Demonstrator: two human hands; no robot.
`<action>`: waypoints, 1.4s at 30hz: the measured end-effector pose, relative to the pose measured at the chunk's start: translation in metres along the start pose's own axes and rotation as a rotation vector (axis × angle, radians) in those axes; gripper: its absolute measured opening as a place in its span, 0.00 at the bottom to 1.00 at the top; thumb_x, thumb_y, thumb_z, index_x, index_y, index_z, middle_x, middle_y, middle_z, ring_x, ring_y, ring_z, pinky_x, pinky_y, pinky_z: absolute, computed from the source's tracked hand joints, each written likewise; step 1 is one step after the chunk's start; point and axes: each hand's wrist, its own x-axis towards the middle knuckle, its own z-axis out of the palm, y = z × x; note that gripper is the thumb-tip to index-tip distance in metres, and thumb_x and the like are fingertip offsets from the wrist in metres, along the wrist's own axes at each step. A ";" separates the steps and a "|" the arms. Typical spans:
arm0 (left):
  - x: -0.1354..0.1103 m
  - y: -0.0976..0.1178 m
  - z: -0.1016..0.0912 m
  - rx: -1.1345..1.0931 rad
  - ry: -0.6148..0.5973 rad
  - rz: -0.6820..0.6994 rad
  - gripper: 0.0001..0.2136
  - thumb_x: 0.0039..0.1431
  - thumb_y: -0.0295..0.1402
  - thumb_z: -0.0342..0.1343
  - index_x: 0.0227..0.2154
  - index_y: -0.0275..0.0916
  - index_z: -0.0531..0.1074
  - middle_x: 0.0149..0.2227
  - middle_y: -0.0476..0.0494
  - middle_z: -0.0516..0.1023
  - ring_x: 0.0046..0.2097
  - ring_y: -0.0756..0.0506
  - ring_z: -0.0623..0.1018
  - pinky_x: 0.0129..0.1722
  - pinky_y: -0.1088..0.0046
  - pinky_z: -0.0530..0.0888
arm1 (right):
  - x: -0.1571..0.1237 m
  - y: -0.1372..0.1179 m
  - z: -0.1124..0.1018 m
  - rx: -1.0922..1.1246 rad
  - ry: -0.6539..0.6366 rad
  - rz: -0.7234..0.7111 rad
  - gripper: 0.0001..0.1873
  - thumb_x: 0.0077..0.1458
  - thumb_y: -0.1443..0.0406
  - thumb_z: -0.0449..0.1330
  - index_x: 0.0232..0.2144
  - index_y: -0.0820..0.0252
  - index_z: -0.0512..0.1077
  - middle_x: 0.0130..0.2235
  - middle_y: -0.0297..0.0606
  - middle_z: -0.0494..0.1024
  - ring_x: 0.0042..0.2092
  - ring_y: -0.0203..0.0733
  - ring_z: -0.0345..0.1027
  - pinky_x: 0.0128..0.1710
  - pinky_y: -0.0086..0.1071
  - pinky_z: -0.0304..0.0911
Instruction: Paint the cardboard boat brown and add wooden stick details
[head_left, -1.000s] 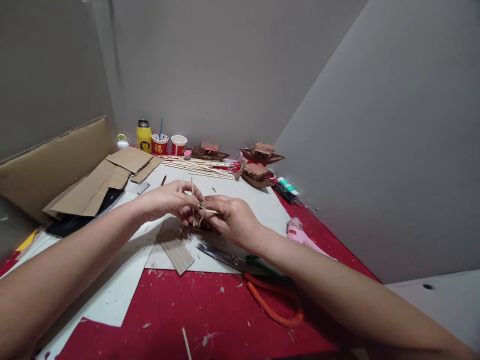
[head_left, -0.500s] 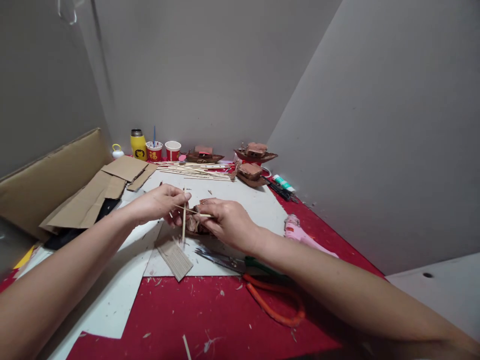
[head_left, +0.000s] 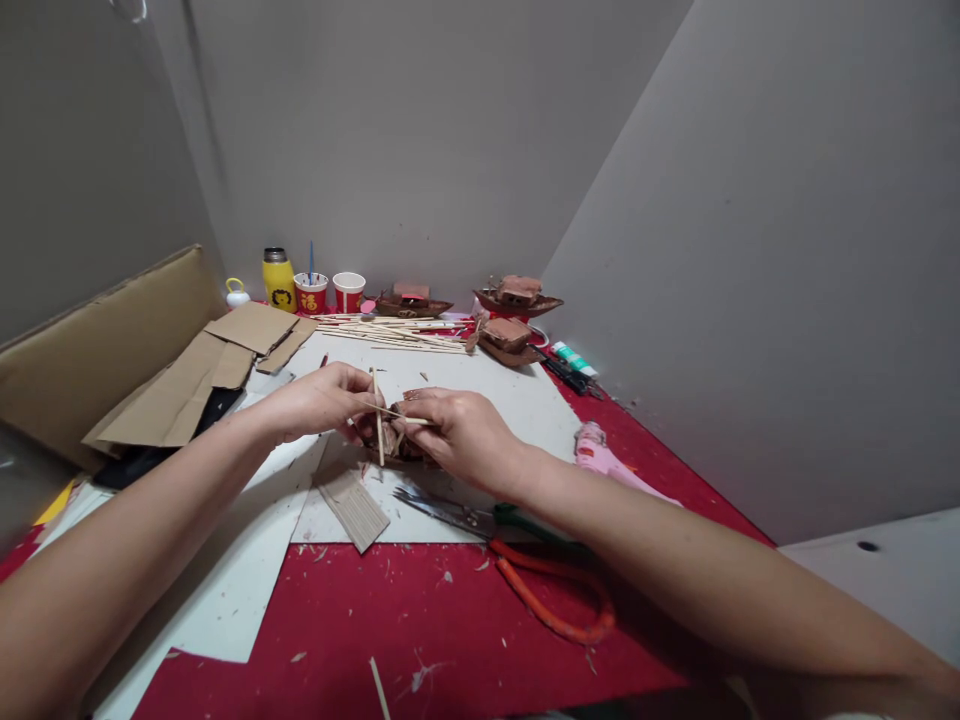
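My left hand (head_left: 322, 401) pinches a thin wooden stick (head_left: 378, 430) that stands nearly upright over a small brown model boat (head_left: 397, 446) on white paper (head_left: 517, 405). My right hand (head_left: 457, 432) is closed too, gripping the boat and a second thin stick (head_left: 396, 415) that lies crosswise against the upright one. Most of the boat is hidden under my fingers.
Scissors (head_left: 442, 511) and orange-handled pliers (head_left: 551, 603) lie near my right forearm. A ribbed cardboard strip (head_left: 351, 508) lies in front. A pink glue gun (head_left: 596, 449), a pile of sticks (head_left: 394, 333), three finished boats (head_left: 510, 338), cups (head_left: 310, 292), a yellow bottle (head_left: 278, 279) and cardboard sheets (head_left: 195, 380) surround the paper.
The upright stick moved up and slightly right, closer to the boat, between half a second ago and now. Both hands stayed together over the boat; the view shifted a little.
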 end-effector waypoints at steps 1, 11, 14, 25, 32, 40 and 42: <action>0.000 0.000 0.000 -0.007 -0.007 -0.004 0.07 0.46 0.30 0.65 0.18 0.37 0.74 0.20 0.43 0.78 0.21 0.49 0.75 0.20 0.78 0.71 | 0.000 0.000 0.000 -0.001 -0.001 0.001 0.10 0.62 0.69 0.56 0.34 0.61 0.78 0.35 0.41 0.80 0.37 0.39 0.71 0.36 0.30 0.59; 0.003 -0.007 0.009 -0.089 -0.043 -0.058 0.07 0.47 0.29 0.64 0.24 0.37 0.70 0.20 0.43 0.79 0.21 0.47 0.78 0.22 0.75 0.75 | 0.000 -0.001 -0.002 0.001 -0.017 -0.002 0.10 0.62 0.70 0.56 0.31 0.60 0.77 0.33 0.39 0.78 0.37 0.39 0.69 0.35 0.30 0.57; 0.003 -0.008 0.013 -0.087 -0.049 -0.067 0.06 0.51 0.31 0.61 0.24 0.37 0.70 0.21 0.42 0.80 0.21 0.47 0.78 0.22 0.75 0.75 | 0.000 -0.001 -0.001 0.005 -0.016 0.002 0.10 0.62 0.70 0.56 0.32 0.61 0.78 0.34 0.41 0.79 0.38 0.40 0.70 0.36 0.30 0.58; 0.003 -0.008 0.016 -0.076 -0.046 -0.050 0.09 0.55 0.32 0.61 0.23 0.36 0.71 0.19 0.46 0.76 0.20 0.50 0.75 0.21 0.77 0.74 | 0.001 -0.002 -0.001 -0.002 -0.026 0.014 0.10 0.62 0.70 0.56 0.34 0.61 0.79 0.36 0.42 0.80 0.38 0.40 0.72 0.37 0.31 0.61; 0.005 -0.009 0.014 -0.072 -0.041 -0.071 0.08 0.57 0.30 0.59 0.26 0.36 0.67 0.19 0.49 0.75 0.21 0.51 0.75 0.21 0.78 0.74 | 0.002 -0.002 -0.001 -0.013 -0.033 0.022 0.10 0.62 0.69 0.57 0.34 0.63 0.79 0.35 0.43 0.80 0.38 0.41 0.71 0.37 0.31 0.60; 0.006 -0.009 0.013 -0.056 -0.038 -0.093 0.06 0.58 0.27 0.58 0.26 0.37 0.67 0.19 0.50 0.75 0.21 0.51 0.76 0.22 0.78 0.74 | 0.001 -0.003 -0.001 -0.005 -0.028 0.017 0.10 0.62 0.69 0.56 0.34 0.62 0.79 0.33 0.41 0.79 0.36 0.40 0.70 0.37 0.30 0.59; 0.007 -0.009 0.013 -0.055 -0.038 -0.096 0.07 0.57 0.28 0.59 0.26 0.36 0.67 0.19 0.50 0.75 0.21 0.52 0.75 0.21 0.78 0.73 | 0.001 -0.002 -0.001 -0.005 -0.025 0.012 0.10 0.62 0.69 0.56 0.33 0.62 0.79 0.32 0.41 0.78 0.35 0.39 0.69 0.36 0.30 0.59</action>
